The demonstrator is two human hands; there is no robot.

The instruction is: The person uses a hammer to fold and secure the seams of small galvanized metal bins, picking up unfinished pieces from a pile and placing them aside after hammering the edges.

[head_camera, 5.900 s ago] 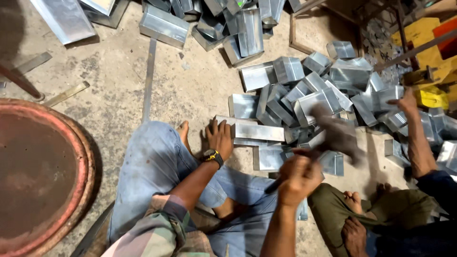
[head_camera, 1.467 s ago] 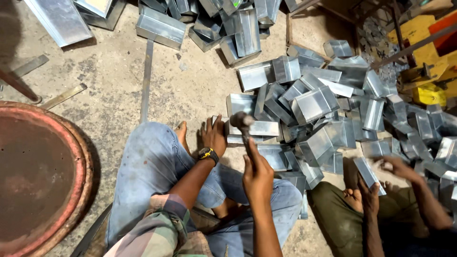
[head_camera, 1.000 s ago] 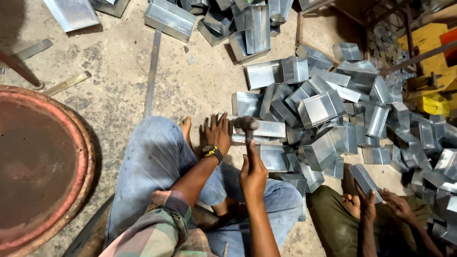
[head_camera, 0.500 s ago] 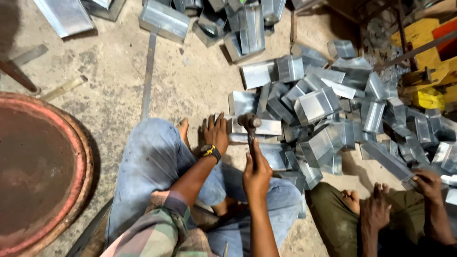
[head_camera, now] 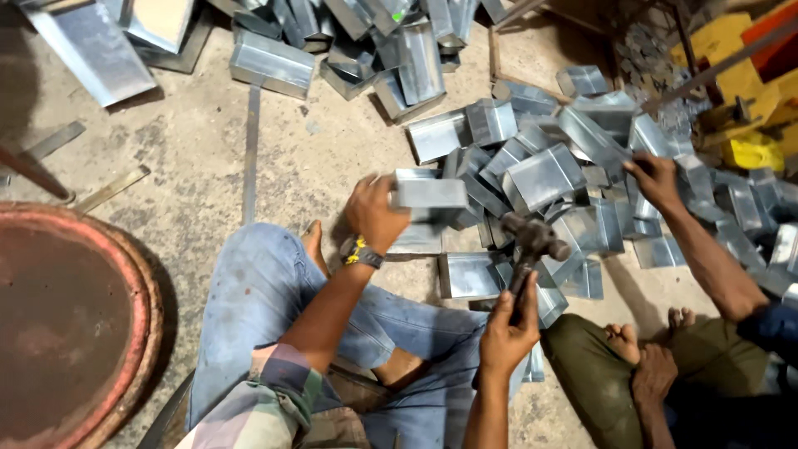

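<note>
I sit on a concrete floor in blue jeans. My left hand [head_camera: 376,212], with a wristband, grips a folded sheet-metal box piece [head_camera: 431,193] lifted off the floor. My right hand [head_camera: 509,326] is closed around the handle of a hammer [head_camera: 534,240], whose dark head is raised over an open metal tray piece [head_camera: 470,275] lying in front of my knees. A heap of similar shiny metal pieces [head_camera: 549,170] lies just beyond both hands.
A co-worker sits at my right; one hand [head_camera: 655,179] reaches into the heap, bare feet [head_camera: 632,341] beside my leg. A large rusty round lid [head_camera: 62,320] lies at left. More metal channels [head_camera: 274,62] and flat strips [head_camera: 249,150] lie farther away. Yellow objects [head_camera: 748,91] stand top right.
My left hand has lifted a box piece off the floor. The hammer has swung to the right and up. The co-worker's hand has reached up into the heap.
</note>
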